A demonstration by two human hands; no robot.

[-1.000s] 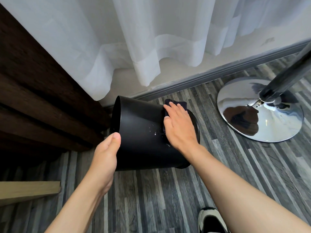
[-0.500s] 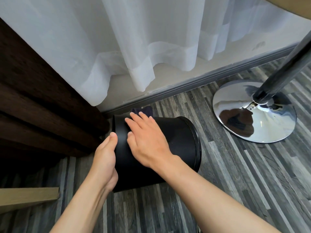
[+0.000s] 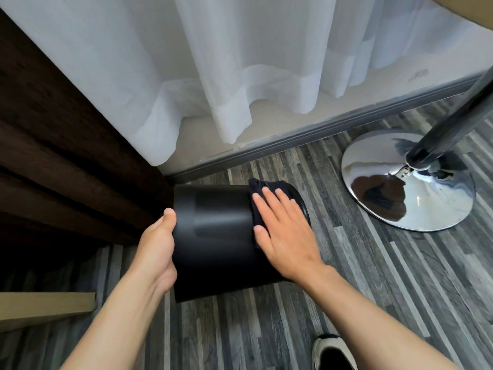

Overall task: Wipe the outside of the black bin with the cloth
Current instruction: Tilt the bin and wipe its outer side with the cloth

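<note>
I have the bin on its side, left hand gripping its rim, right hand pressing the cloth flat, fingers spread. I judge wiping midway; the underside remains.

Black bin tipped on its side above grey plank floor. Left hand grips its left end, thumb on top. Right hand flat, fingers spread, pressing dark cloth on bin's right end. Chrome stand base to the right, apart from bin.
</note>
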